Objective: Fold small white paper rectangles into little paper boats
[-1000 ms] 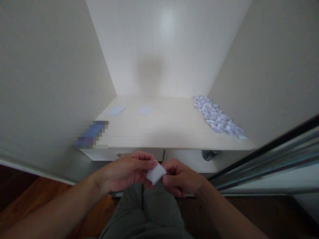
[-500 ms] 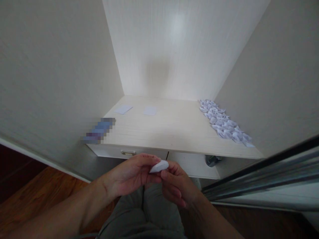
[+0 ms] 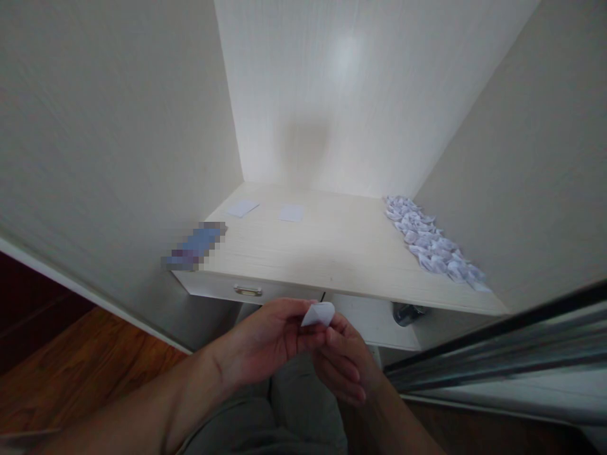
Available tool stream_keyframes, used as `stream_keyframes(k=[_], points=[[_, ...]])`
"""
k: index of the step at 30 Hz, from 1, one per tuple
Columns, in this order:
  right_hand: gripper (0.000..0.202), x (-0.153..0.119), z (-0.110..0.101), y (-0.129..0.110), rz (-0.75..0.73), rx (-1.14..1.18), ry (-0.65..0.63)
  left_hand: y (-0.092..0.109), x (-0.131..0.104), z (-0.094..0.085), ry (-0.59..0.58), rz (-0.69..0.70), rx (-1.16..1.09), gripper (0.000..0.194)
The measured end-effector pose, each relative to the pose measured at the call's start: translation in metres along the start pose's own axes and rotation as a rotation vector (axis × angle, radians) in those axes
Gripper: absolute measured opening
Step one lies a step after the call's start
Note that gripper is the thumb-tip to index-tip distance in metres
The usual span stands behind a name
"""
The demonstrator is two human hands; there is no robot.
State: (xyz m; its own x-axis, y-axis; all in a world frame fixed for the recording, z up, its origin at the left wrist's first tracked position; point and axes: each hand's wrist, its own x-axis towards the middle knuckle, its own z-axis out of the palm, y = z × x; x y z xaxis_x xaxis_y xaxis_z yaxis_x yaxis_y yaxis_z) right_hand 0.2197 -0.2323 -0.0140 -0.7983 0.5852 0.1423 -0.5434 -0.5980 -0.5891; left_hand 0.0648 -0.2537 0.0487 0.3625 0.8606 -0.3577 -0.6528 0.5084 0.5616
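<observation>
A small folded piece of white paper (image 3: 319, 314) is held between both hands, just in front of the shelf edge and above my lap. My left hand (image 3: 279, 332) pinches its left end between thumb and fingers. At its right end, my right hand (image 3: 342, 354) grips the paper with thumb and forefinger, the other fingers curled below. On the right side of the white shelf (image 3: 303, 249) lies a long heap of folded white paper pieces (image 3: 429, 243). Two flat white paper sheets, one at the back left (image 3: 243, 208) and one nearer the middle (image 3: 291, 213), rest on the shelf.
A blurred-out bluish flat object (image 3: 196, 246) lies at the shelf's left front edge. Below are a drawer with a metal handle (image 3: 248, 291) and a dark can (image 3: 406, 313) on a lower shelf. Side walls (image 3: 118, 126) enclose the shelf; a dark-edged sliding frame (image 3: 497, 344) stands at right.
Both hands have shifted slightly right with the paper, which is turned so that a broader, angular face shows. The whole view has tilted a little.
</observation>
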Motion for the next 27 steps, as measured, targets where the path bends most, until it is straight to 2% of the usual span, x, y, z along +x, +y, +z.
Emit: stream_keyframes(k=[6,10,14,18,22,27], points=[[0.025,-0.001,-0.009,0.002,-0.001,0.017,-0.104,0.000,-0.002,0.007,0.090,-0.024,-0.025,0.020],[0.029,-0.006,-0.012,-0.005,0.055,-0.016,-0.107,-0.004,-0.002,0.005,0.026,0.006,0.048,0.016],[0.035,-0.010,-0.006,-0.016,0.119,-0.127,-0.009,-0.011,-0.002,0.002,-0.048,0.068,0.112,0.020],[0.036,-0.011,0.000,-0.024,0.139,-0.190,0.020,-0.015,-0.002,0.005,-0.021,0.124,0.133,0.023],[0.034,-0.010,0.003,-0.027,0.003,-0.155,0.110,-0.017,0.002,0.008,0.056,0.201,0.115,0.022],[0.052,-0.003,0.009,-0.024,-0.178,-0.301,0.390,-0.019,0.009,0.006,0.197,0.408,0.102,0.024]])
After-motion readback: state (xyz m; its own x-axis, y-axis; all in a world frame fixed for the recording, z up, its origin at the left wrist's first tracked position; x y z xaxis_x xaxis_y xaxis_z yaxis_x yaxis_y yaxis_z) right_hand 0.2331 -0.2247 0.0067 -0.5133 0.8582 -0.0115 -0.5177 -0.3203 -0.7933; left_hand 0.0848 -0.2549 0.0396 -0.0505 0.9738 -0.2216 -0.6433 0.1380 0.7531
